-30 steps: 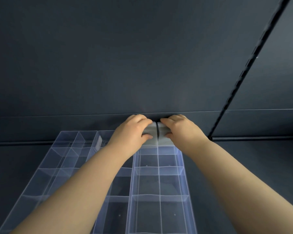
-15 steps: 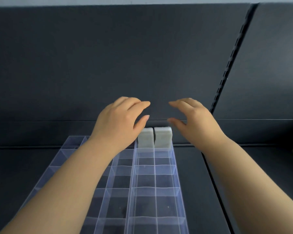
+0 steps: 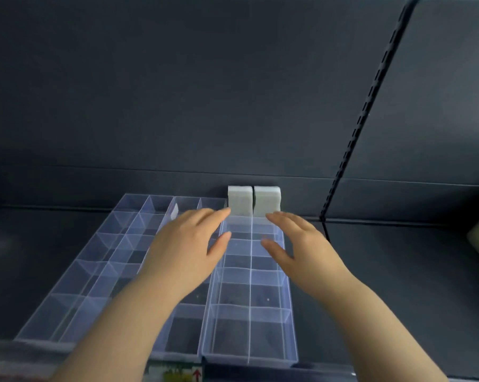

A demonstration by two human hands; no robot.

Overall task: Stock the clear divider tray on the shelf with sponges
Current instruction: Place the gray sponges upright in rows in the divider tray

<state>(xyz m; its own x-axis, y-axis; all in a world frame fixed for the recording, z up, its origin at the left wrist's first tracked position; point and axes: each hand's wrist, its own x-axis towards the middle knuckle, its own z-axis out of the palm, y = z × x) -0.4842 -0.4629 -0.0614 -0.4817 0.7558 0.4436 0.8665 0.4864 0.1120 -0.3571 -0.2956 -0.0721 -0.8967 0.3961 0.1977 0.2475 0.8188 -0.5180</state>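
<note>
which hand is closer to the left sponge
Left. The left hand is just beside the left sponge, at its near left corner; the right hand is in front of the right sponge.

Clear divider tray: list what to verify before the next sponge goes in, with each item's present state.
1. Hands free: left hand and right hand are open over the tray and hold nothing. Ok.
2. Placed sponges seated: left sponge and right sponge stand upright, side by side, in the back pair of compartments. Ok.
3. Next compartments free: the row just in front of them in the clear divider tray shows nothing inside. Ok.
4. Tray lies flat on the shelf. Ok.
5. More sponges at hand: none in view. Cannot tell.
</note>
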